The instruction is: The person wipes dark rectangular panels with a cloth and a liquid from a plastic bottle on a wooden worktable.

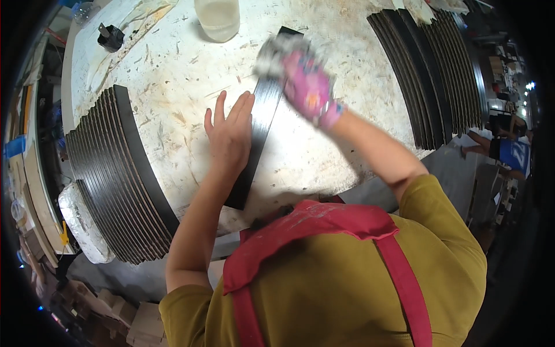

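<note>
A long, narrow black board (263, 124) lies slanted on the table in front of me, its upper face shiny. My left hand (228, 139) is bare and rests along the board's left edge with its fingers spread. In a pink patterned glove, my right hand (309, 89) grips a grey-white cloth (280, 55) against the far part of the board. Motion blurs this cloth and the gloved fingers. The board's far tip shows just beyond the cloth.
Stacked black boards (118, 173) stand at the left, more (410, 75) at the right. A translucent container of cloudy liquid (218, 23) sits at the back, with a small black object (110, 37) farther left. A white wrapped bundle (84, 222) touches the left stack. Another person (513, 155) is far right.
</note>
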`<state>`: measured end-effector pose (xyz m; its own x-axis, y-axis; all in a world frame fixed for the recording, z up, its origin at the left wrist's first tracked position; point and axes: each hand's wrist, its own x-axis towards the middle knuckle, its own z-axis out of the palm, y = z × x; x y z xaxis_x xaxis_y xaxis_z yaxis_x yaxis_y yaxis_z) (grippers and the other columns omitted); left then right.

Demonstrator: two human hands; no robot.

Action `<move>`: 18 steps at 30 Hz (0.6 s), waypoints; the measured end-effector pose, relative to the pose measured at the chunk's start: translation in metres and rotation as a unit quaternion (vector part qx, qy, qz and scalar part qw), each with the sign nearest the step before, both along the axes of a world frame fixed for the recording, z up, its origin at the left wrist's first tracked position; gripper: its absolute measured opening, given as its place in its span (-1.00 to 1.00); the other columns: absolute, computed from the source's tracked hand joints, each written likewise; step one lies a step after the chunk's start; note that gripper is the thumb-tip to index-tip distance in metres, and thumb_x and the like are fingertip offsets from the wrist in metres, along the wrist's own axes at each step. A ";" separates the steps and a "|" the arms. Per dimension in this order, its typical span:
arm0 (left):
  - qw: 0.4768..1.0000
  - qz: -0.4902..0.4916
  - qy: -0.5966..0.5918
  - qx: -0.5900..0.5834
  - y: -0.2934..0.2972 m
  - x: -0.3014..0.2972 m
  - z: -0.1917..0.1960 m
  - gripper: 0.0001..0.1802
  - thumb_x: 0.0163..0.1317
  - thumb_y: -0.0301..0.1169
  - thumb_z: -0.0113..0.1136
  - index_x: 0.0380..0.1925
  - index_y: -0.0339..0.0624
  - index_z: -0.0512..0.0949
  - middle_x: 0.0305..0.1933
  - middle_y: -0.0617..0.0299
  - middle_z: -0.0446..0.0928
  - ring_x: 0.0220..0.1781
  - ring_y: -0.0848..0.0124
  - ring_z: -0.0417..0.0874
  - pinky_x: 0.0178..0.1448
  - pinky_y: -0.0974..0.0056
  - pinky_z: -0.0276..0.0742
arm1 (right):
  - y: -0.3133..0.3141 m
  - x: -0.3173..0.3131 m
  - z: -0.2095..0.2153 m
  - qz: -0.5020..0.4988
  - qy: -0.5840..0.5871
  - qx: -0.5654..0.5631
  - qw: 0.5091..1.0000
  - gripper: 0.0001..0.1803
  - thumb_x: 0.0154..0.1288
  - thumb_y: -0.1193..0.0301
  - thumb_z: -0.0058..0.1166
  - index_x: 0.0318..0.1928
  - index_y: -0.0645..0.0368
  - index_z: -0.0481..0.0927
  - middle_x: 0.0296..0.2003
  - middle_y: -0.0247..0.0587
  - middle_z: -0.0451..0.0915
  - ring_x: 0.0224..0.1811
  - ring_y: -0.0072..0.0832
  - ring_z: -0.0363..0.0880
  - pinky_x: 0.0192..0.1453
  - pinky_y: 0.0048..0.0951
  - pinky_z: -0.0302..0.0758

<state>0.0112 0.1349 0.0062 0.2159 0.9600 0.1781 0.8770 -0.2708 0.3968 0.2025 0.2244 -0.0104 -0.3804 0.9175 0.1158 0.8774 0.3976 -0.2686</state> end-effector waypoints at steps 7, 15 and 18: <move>1.000 -0.005 -0.017 0.008 0.001 0.000 0.003 -0.53 0.18 -0.49 -0.02 0.14 -0.08 0.40 0.25 0.31 0.39 0.38 0.05 0.20 0.33 -0.20 -0.01 | -0.036 -0.007 0.016 -0.005 0.029 -0.025 0.999 -0.68 0.18 0.43 -0.02 -0.04 0.27 0.42 -0.31 0.02 0.56 -0.47 -0.22 0.58 -0.47 -0.22 0.54; 0.999 -0.020 -0.040 0.011 0.000 -0.002 0.002 -0.51 0.17 -0.56 -0.05 0.15 -0.08 0.39 0.22 0.32 0.42 0.37 0.07 0.22 0.36 -0.14 -0.01 | -0.105 -0.025 -0.004 0.123 -0.113 0.037 0.985 -0.54 0.24 0.20 -0.01 0.09 0.16 0.42 0.06 0.19 0.42 0.06 -0.12 0.48 -0.01 -0.04 0.51; 1.000 -0.001 -0.020 -0.002 -0.002 0.001 0.000 -0.50 0.17 -0.54 -0.05 0.17 -0.07 0.38 0.23 0.32 0.41 0.38 0.09 0.21 0.38 -0.10 -0.03 | -0.022 -0.004 0.043 -0.021 0.104 -0.027 0.994 -0.78 0.24 0.46 -0.05 -0.13 0.30 0.45 -0.24 0.07 0.56 -0.44 -0.23 0.61 -0.48 -0.24 0.58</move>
